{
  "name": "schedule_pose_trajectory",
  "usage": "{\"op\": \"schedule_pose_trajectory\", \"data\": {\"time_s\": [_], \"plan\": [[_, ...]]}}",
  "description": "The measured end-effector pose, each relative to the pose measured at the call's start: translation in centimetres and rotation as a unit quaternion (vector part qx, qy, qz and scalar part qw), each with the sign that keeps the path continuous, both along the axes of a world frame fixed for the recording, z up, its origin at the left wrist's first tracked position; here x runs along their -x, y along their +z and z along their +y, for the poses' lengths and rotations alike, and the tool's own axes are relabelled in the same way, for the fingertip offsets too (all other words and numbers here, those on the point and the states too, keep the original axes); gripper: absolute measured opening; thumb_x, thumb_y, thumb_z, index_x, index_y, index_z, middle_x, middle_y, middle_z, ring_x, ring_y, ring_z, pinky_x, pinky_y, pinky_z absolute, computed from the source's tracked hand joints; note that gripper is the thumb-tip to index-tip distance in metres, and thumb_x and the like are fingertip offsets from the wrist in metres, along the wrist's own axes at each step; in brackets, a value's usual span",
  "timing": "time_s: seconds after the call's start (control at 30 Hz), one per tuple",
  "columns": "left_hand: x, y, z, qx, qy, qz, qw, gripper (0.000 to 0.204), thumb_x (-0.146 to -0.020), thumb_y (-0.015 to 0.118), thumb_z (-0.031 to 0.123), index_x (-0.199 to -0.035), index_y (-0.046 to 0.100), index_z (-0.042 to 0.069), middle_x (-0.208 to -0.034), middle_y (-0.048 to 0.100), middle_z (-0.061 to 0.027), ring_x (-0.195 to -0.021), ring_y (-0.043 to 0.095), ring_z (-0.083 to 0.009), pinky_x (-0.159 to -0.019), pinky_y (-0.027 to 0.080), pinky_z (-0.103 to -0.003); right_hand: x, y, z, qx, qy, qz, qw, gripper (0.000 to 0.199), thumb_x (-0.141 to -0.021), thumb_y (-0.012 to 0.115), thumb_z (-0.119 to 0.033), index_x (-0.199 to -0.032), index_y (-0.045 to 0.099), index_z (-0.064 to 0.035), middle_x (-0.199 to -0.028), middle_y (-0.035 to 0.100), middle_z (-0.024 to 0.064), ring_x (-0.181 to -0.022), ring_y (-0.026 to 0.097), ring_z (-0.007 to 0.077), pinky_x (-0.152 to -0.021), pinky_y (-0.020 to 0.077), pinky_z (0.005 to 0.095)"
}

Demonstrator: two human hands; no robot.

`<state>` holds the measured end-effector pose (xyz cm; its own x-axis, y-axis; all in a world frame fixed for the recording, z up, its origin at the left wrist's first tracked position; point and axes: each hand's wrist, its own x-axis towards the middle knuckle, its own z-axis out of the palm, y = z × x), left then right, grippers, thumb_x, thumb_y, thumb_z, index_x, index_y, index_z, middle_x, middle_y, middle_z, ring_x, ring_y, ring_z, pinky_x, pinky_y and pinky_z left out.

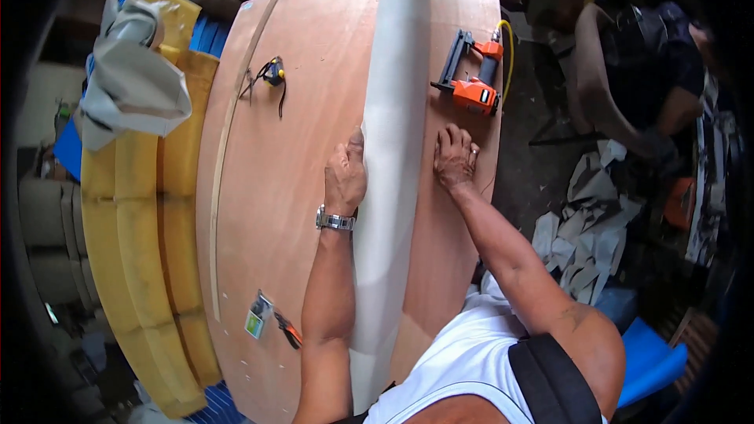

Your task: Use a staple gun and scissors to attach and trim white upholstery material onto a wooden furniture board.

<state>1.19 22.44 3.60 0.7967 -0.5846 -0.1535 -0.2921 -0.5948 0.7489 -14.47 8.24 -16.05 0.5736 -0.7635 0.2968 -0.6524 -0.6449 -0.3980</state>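
A long, pale grey roll of sheet material, upholstery-like, runs lengthwise over a plywood board. My left hand, with a metal watch at the wrist, is closed against the roll's left edge, its thumb along the material; the fingertips are partly hidden. To the right of the roll, my right hand lies on the bare plywood with fingers apart, holding nothing. Just beyond it rests an orange and black staple gun with a yellow hose.
On the board's left lie a tape measure, a long wooden strip, red-handled pliers and a small packet. Yellow foam pads flank the board, with grey material on top. Material scraps cover floor at right.
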Motion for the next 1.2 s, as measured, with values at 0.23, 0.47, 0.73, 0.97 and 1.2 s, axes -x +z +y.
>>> {"op": "schedule_pose_trajectory", "data": {"time_s": [0.23,0.47,0.73,0.97,1.2], "plan": [[-0.1,-2.1,-1.0,0.137,-0.031,0.093,0.986,0.049,-0.114,0.049,0.034,-0.092,0.067,-0.005,-0.066,0.046,0.0053,-0.062,0.040,-0.0057,-0.052,0.035,-0.029,-4.0,-2.4,0.1,0.066,-0.115,0.035,0.991,0.050,-0.095,0.063,-0.029,-0.141,0.057,-0.0112,-0.151,0.049,0.0077,-0.135,0.046,0.0296,-0.108,0.0340,0.0512],[3.5,-2.4,-2.5,0.205,-0.004,0.189,0.960,0.043,-0.113,0.052,0.034,-0.086,0.061,0.001,-0.070,0.051,0.0048,-0.066,0.040,-0.0049,-0.055,0.035,-0.028,-3.3,-1.7,0.6,-0.047,-0.077,-0.044,0.995,0.054,-0.097,0.064,-0.030,-0.146,0.054,-0.0094,-0.158,0.043,0.0136,-0.150,0.036,0.0388,-0.120,0.0276,0.0571],[4.2,-2.6,-2.8,0.247,0.012,0.223,0.943,0.042,-0.113,0.052,0.033,-0.087,0.063,0.002,-0.072,0.052,0.0055,-0.066,0.042,-0.0052,-0.056,0.037,-0.027,-3.2,6.7,0.8,-0.529,-0.050,-0.400,0.746,0.049,-0.115,0.038,-0.039,-0.145,0.054,-0.0022,-0.142,0.056,0.0170,-0.136,0.051,0.0279,-0.118,0.0378,0.0363],[3.4,-4.0,-2.5,0.295,-0.003,0.269,0.917,0.045,-0.113,0.051,0.037,-0.098,0.069,-0.002,-0.076,0.061,0.0017,-0.068,0.049,-0.0072,-0.058,0.042,-0.029,-2.0,14.0,3.4,-0.462,-0.017,-0.328,0.824,0.072,-0.114,0.034,-0.048,-0.162,0.023,0.0055,-0.163,0.033,0.0296,-0.155,0.031,0.0319,-0.125,0.0278,0.0367],[2.6,-4.5,-1.8,0.234,-0.042,0.199,0.951,0.042,-0.113,0.051,0.032,-0.100,0.069,-0.004,-0.076,0.063,0.0001,-0.067,0.050,-0.0075,-0.058,0.044,-0.029,-3.4,10.5,-3.0,-0.319,0.143,-0.347,0.870,0.080,-0.112,0.034,-0.049,-0.162,0.015,0.0093,-0.168,0.023,0.0307,-0.157,0.025,0.0392,-0.125,0.0264,0.0392]]}}
